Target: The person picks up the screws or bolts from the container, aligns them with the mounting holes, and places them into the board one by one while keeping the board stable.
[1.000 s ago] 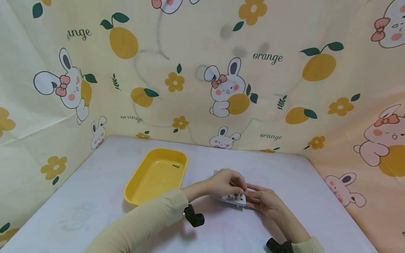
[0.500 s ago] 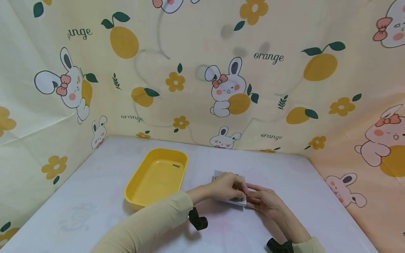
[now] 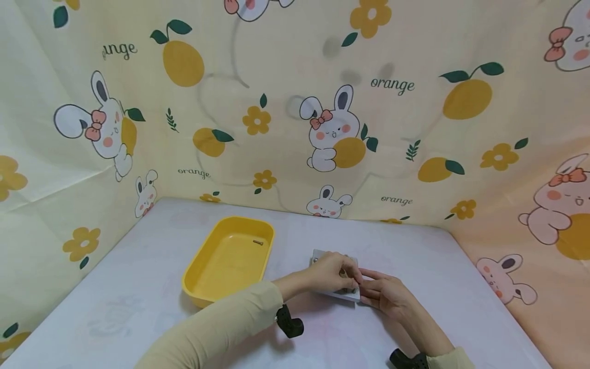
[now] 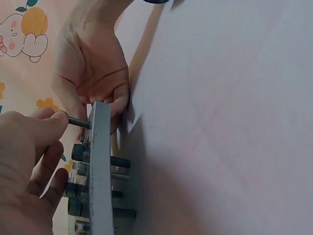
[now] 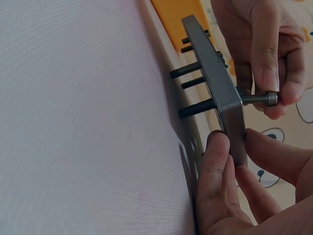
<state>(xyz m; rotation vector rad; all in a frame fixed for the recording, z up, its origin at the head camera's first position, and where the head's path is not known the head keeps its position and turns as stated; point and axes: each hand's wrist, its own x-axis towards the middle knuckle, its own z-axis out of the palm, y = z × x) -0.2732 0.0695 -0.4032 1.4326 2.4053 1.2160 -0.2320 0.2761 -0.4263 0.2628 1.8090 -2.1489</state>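
Observation:
A grey metal plate [image 3: 319, 254] is held raised above the white table, with several black bolts [image 4: 78, 206] through it. Their threaded ends stick out of the underside in both wrist views. My left hand [image 3: 329, 272] pinches one socket-head bolt [image 5: 257, 99] by its head between thumb and fingers. That bolt's shank stands at a hole near the plate's end, and its head is well clear of the surface. With thumb and fingers on opposite faces, my right hand [image 3: 392, 297] grips the same end of the plate. In the head view my left hand covers much of the plate.
Left of the plate stands a yellow tray [image 3: 191, 266] with one small bolt [image 3: 258, 242] inside. White cloth covers the table [image 3: 138, 307]. A printed curtain [image 3: 276, 61] encloses the back and sides. Each wrist wears a black camera [image 3: 289, 323].
Over the first half second my left hand shifted slightly right and down over the plate, covering bolt heads seen before. Since then both hands have stayed nearly still.

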